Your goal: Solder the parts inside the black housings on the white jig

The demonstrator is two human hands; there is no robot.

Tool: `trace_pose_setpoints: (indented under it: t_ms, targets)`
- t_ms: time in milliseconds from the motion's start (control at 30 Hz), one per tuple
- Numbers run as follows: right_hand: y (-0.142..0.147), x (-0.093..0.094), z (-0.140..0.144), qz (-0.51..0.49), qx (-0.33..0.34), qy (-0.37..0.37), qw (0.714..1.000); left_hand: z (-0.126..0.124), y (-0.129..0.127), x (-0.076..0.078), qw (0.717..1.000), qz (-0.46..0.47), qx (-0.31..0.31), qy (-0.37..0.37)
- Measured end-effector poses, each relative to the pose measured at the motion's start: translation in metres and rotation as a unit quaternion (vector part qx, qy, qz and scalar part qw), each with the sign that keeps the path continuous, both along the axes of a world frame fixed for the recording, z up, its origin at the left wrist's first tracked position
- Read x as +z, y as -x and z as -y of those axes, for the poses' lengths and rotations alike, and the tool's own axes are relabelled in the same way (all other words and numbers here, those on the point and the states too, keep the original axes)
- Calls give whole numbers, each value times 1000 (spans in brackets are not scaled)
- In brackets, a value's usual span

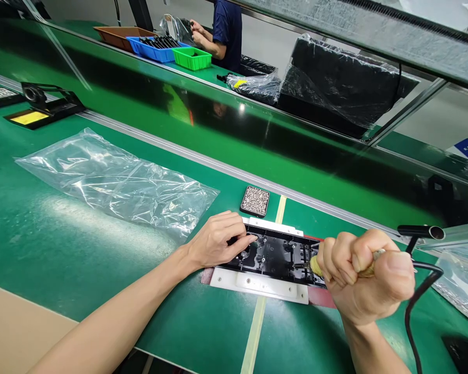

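Note:
A long black plastic housing (275, 254) with ribs and posts lies between white fixture blocks (265, 284) on the green bench. My left hand (220, 240) is over its left end, fingers curled and thumb laid along the inside; whatever they hold is hidden. My right hand (368, 275) is wrapped round the yellowish handle of a soldering iron (315, 266). Its dark tip points left, down into the right part of the housing; whether it touches cannot be made out. Behind the housing sits a small black tray (255, 201) full of tiny metal pieces.
A clear plastic bag (120, 182) lies flat at left. Beyond it stands an iron stand with a yellow sponge (29, 118). A black cable (411, 311) hangs at right. Behind the green partition, a person (226, 39) handles something near blue (150, 49) and green bins (192, 58).

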State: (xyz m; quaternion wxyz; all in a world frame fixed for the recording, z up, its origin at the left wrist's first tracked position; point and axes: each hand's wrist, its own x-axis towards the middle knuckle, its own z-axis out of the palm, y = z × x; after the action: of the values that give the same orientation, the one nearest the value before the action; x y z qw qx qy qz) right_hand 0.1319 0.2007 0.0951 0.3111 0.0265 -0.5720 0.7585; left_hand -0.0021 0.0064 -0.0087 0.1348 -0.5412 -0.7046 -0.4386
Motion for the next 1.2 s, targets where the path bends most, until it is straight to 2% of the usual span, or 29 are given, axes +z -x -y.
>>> trace_pose_setpoints:
  t_ms: [667, 967, 1200]
  targets:
    - [0, 1, 0, 7, 3, 14, 1000, 0, 1, -2, 1000, 8, -6, -1]
    - [0, 1, 0, 7, 0, 12, 1000, -1, 1, -3, 1000, 17, -11, -20]
    - [0, 0, 0, 7, 1, 10, 1000, 0, 1, -4, 997, 59, -20, -48]
